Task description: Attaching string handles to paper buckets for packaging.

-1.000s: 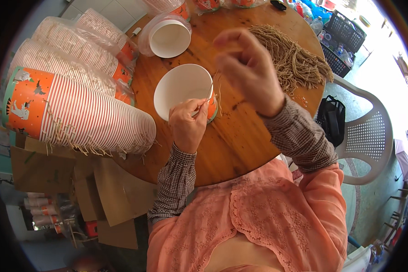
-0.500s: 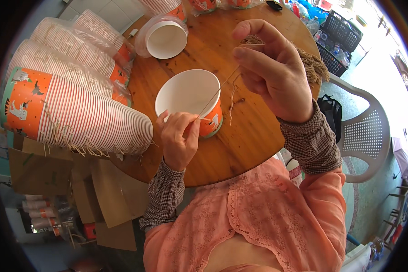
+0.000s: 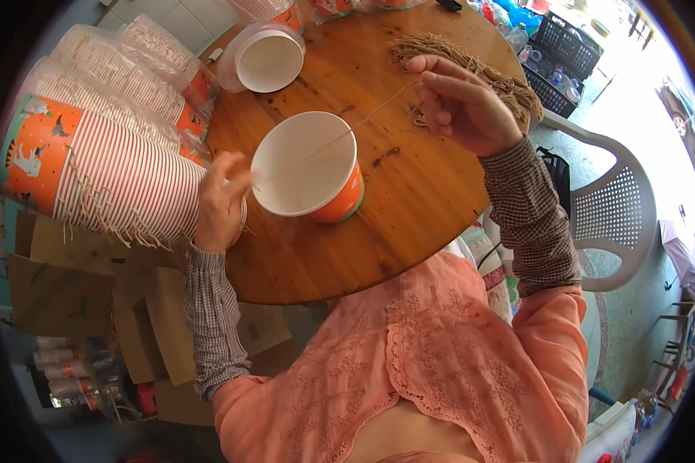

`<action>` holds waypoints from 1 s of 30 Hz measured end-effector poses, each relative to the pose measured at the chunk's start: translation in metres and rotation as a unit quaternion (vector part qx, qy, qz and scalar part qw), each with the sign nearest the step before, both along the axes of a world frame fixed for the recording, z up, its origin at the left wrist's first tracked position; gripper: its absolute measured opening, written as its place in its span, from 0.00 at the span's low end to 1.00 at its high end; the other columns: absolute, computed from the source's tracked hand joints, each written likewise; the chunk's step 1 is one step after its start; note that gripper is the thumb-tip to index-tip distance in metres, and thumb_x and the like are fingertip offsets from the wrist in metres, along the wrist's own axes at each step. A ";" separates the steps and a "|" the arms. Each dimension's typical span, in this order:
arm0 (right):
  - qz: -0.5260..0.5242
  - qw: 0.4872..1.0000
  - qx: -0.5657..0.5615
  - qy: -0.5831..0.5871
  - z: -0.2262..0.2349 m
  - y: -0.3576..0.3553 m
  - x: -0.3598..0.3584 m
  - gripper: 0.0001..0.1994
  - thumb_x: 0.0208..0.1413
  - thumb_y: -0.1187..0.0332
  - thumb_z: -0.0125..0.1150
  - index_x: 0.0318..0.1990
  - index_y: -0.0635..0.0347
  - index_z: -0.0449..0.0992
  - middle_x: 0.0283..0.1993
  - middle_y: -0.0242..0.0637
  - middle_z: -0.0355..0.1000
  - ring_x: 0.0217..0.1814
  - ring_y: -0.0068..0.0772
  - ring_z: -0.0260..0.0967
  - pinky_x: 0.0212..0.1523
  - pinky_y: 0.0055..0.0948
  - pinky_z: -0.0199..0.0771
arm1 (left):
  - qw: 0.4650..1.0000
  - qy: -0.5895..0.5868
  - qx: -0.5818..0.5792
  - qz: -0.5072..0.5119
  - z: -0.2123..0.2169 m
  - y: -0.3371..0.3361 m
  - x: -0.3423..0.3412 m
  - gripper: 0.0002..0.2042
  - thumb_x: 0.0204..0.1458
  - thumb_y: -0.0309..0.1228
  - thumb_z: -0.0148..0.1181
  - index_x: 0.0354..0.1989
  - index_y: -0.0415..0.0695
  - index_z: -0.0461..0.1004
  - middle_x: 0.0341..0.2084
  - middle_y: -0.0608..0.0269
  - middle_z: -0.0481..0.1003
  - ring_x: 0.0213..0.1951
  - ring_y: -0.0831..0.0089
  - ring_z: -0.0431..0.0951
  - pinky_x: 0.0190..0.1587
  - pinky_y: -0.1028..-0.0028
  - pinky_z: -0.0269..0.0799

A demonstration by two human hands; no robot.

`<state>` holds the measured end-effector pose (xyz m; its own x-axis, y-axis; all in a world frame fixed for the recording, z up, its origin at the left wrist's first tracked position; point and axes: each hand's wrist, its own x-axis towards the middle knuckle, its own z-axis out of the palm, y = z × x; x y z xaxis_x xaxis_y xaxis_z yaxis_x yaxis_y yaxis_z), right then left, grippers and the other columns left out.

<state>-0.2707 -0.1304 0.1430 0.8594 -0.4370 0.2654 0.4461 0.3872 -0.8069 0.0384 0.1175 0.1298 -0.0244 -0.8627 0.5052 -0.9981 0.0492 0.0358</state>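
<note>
A white-lined orange paper bucket (image 3: 341,202) stands on the round wooden table (image 3: 409,224), its mouth tilted toward me. My right hand (image 3: 467,104) is raised beyond its right side, thumb and fingertips pinched on a thin string (image 3: 380,109). From there the string runs down across the bucket's rim and over its mouth. Beside the bucket's left rim is my left hand (image 3: 222,202), close to the open end of a long nested stack of buckets (image 3: 131,177). Motion blurs its fingers, so any hold is unclear. Loose twine ends hang along that stack.
A bundle of brown twine (image 3: 510,85) lies behind my right hand. Bagged bucket stacks (image 3: 120,77) fill the left side, and another white bucket (image 3: 270,62) lies at the back. Cardboard boxes (image 3: 62,293) stand below left; a grey plastic chair (image 3: 614,208) is at the right.
My left hand has moved left, off the bucket's front rim. My right hand has drawn back from the camera, still pinching the string. The bucket appears slightly further left in view.
</note>
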 end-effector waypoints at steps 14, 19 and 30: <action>0.125 0.975 0.177 -0.054 -0.013 0.059 0.014 0.10 0.64 0.70 0.50 0.51 0.58 0.69 0.33 0.28 0.70 0.26 0.17 0.62 0.26 0.18 0.64 | 0.813 0.560 -0.101 -0.122 -0.037 -0.050 -0.166 0.10 0.60 0.26 0.55 0.45 0.34 0.75 0.37 0.57 0.78 0.37 0.71 0.79 0.40 0.77 0.74; 0.069 0.974 0.217 -0.017 -0.046 0.040 0.015 0.09 0.63 0.70 0.52 0.49 0.58 0.70 0.33 0.30 0.69 0.25 0.17 0.63 0.25 0.16 0.66 | 0.796 0.600 -0.018 -0.080 -0.035 -0.057 -0.160 0.09 0.60 0.28 0.56 0.41 0.34 0.76 0.27 0.60 0.78 0.26 0.77 0.78 0.30 0.81 0.74; 0.004 0.991 -0.088 0.099 -0.060 0.046 0.017 0.12 0.67 0.63 0.48 0.48 0.62 0.69 0.43 0.36 0.74 0.28 0.22 0.74 0.27 0.21 0.74 | 0.937 0.347 -0.007 -0.026 -0.026 -0.066 -0.154 0.04 0.55 0.24 0.60 0.35 0.36 0.77 0.22 0.56 0.76 0.22 0.69 0.76 0.24 0.72 0.69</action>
<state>-0.2534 -0.0846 0.0825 0.9059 -0.3912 0.1625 0.2696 0.2364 -0.9335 -0.1151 0.0518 0.1035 0.2736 -0.8622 0.4263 -0.7306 0.1020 0.6752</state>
